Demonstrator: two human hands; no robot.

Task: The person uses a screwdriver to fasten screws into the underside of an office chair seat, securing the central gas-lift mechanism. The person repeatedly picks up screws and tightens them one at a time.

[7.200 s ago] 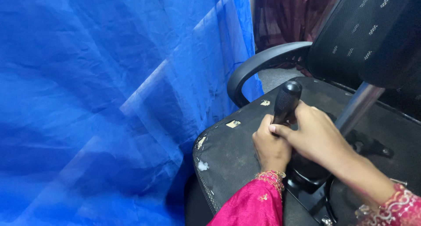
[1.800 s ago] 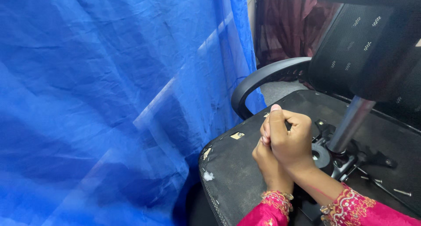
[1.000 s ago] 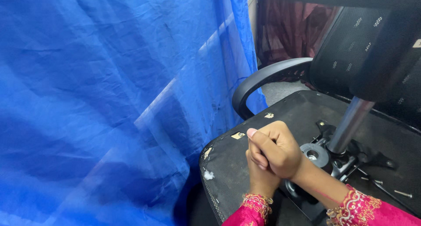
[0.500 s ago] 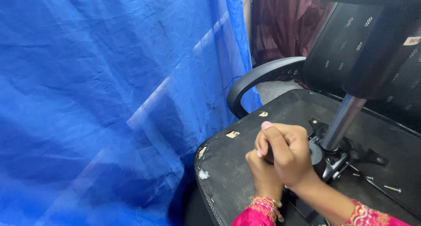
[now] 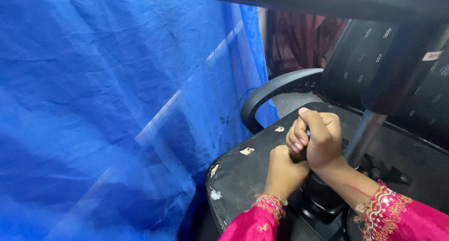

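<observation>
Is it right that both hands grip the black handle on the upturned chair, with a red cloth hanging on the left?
Not quite: the cloth on the left is blue, not red, as the head view shows. The rest holds: the left hand and the right hand both grip the black handle on the upturned chair.

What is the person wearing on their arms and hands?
Both arms wear bright pink sleeves. The left sleeve ends in a cuff with gold stitching. The right sleeve has a wider cuff with wavy gold and pale embroidery and small shiny bits. The left hand and right hand are bare: no gloves or rings show.
</observation>
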